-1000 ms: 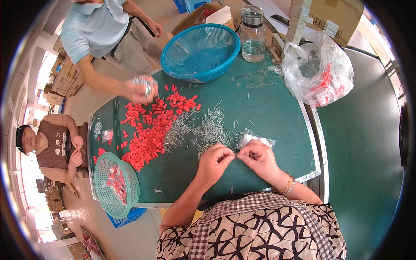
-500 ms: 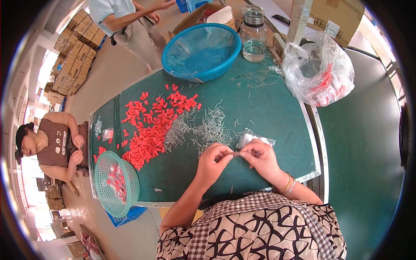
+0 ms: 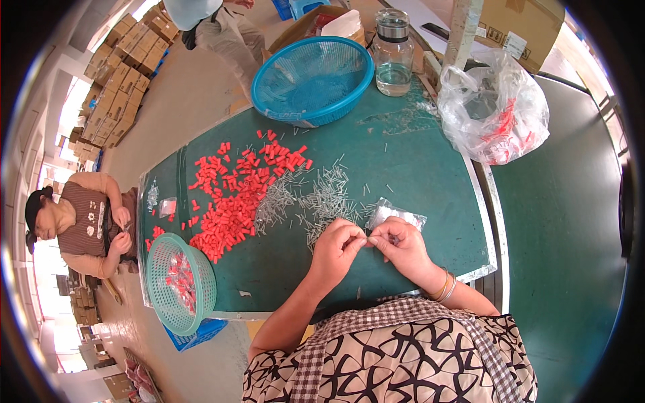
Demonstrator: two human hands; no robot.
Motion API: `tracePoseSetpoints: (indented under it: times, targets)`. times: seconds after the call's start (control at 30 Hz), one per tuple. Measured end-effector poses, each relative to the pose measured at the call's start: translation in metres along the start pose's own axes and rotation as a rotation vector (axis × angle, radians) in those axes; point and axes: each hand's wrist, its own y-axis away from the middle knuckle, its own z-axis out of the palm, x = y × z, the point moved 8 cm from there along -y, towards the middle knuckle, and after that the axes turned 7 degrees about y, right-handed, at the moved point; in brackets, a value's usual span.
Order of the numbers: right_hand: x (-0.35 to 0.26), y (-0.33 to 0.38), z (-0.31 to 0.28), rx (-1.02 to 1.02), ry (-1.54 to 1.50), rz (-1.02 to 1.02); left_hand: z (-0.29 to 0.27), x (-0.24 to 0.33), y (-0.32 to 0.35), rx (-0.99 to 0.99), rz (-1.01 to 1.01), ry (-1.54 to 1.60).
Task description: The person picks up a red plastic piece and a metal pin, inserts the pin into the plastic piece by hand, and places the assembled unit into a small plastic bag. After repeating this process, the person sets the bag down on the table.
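Above the near part of the green table point(image 3: 430, 181), my left hand point(image 3: 334, 247) and my right hand point(image 3: 403, 247) meet fingertip to fingertip, both in a pinch. A small reddish bit shows between the fingertips; its kind is hidden. Just beyond my left hand lies a heap of grey metal screws or nails point(image 3: 332, 191). A big pile of red plastic plugs point(image 3: 232, 215) spreads to its left. Close behind my right hand rests a clear plastic bag point(image 3: 410, 219) with white contents.
A pale green basket point(image 3: 156, 285) with bagged red pieces stands at the table's left corner. At the far edge are a blue basket point(image 3: 259, 101) and a glass jar point(image 3: 394, 75). A plastic bag point(image 3: 494, 127) hangs right. A co-worker point(image 3: 87, 215) sits left; another person point(image 3: 225, 40) stands beyond.
My fingertips have drawn closer together, and the small thing between them shows less. The standing person at the far left has shifted and leaned out of view at the top.
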Motion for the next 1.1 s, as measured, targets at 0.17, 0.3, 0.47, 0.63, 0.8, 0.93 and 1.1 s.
tracePoseSetpoints:
  times: [0.17, 0.3, 0.47, 0.63, 0.8, 0.93, 1.1]
  targets:
    - [0.019, 0.003, 0.018, -0.162, -0.235, 0.21, -0.045, 0.018, 0.019, 0.187, 0.038, -0.169]
    - [0.026, -0.002, 0.021, -0.272, -0.87, 0.207, -0.158, 0.03, 0.085, 0.732, -0.023, -0.195]
    - [0.019, -0.005, 0.04, -0.402, -1.137, 0.268, -0.273, 0.03, 0.192, 1.336, 0.119, -0.205]
    - [0.026, -0.001, 0.046, -0.459, -1.208, 0.329, -0.32, -0.022, 0.24, 1.388, 0.149, 0.398]
    - [0.033, 0.0, 0.047, -0.428, -1.225, 0.386, -0.321, -0.029, 0.235, 1.413, 0.158, 0.479]
    - [0.035, -0.001, 0.055, -0.434, -1.186, 0.401, -0.323, -0.035, 0.236, 1.396, 0.131, 0.486]
    - [0.037, -0.001, 0.061, -0.415, -1.157, 0.456, -0.325, -0.037, 0.239, 1.411, 0.133, 0.48]
